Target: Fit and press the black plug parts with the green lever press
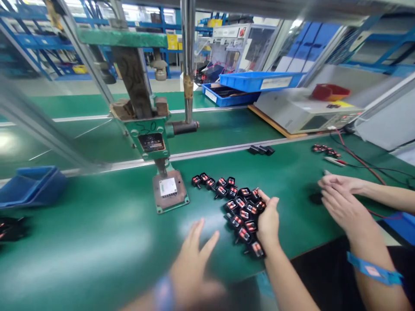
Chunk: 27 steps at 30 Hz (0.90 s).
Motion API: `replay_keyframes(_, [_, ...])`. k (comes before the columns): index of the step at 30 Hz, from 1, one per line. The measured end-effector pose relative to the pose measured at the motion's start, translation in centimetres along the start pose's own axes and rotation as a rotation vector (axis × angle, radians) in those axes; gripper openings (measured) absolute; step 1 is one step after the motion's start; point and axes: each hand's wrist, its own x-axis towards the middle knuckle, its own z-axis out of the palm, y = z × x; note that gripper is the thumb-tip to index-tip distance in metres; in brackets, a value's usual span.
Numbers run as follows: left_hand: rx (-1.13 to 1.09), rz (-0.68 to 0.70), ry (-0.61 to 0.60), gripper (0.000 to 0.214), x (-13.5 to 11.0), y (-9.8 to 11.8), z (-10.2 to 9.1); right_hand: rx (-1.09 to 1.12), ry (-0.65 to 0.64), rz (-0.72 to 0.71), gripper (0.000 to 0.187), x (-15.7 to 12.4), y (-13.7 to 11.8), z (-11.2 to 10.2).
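On the green counter [129, 246], black housings [244, 214] lie bunched near the front edge, seemingly corralled by the right hand [269, 225]'s loosely cupped grip, while the left hand [191, 261]'s empty grip spreads wide.

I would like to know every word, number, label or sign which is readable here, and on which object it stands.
"30": handwritten on the green press head.
Dark press column: handwritten marks, not surely readable.
Too small or blurred: nameplate below the "30"; white labels on the upper tray and lower tray; green marks on the white plate.
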Motion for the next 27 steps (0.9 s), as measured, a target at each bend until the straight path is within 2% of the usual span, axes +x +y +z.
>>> replay_keyframes(4, [-0.021,-0.016,0.000,0.105,1.8,0.9,1.7,0.036,0.063,-0.022,0.058,-4.6,-1.3,3.2])
replay_keyframes(6, [-0.011,-0.054,0.024,0.097,2.2,0.9,1.8,0.126,0.081,-0.025,0.056,-5.6,-1.8,3.4])
replay_keyframes(8, [0.006,-0.111,0.069,0.083,2.3,0.4,1.5,0.243,0.153,-0.017,0.052,-5.8,-1.8,2.5])
replay_keyframes(11, [-0.009,-0.185,0.150,0.070,2.1,-1.1,0.4,0.254,0.226,-0.002,0.044,-4.9,-0.6,0.3])
replay_keyframes(14, [-0.083,-0.261,0.218,0.078,1.6,-2.7,-0.4,0.146,0.070,0.000,0.043,-2.9,0.9,-1.1])
replay_keyframes(17, [-0.188,-0.347,0.225,0.089,1.1,-3.7,-0.8,0.074,-0.041,-0.015,0.050,-0.2,1.7,-1.2])
replay_keyframes(20, [-0.301,-0.388,0.181,0.089,0.7,-4.1,-1.1,0.043,-0.007,-0.031,0.056,1.9,1.4,-1.1])
replay_keyframes(24, [-0.371,-0.420,0.175,0.083,-0.1,-4.4,-1.9,0.081,0.035,-0.062,0.051,2.6,0.4,-1.4])
replay_keyframes(27, [-0.305,-0.334,0.159,0.077,-1.5,-5.1,-3.2,0.173,0.062,-0.164,0.044,2.2,-1.3,-1.3])
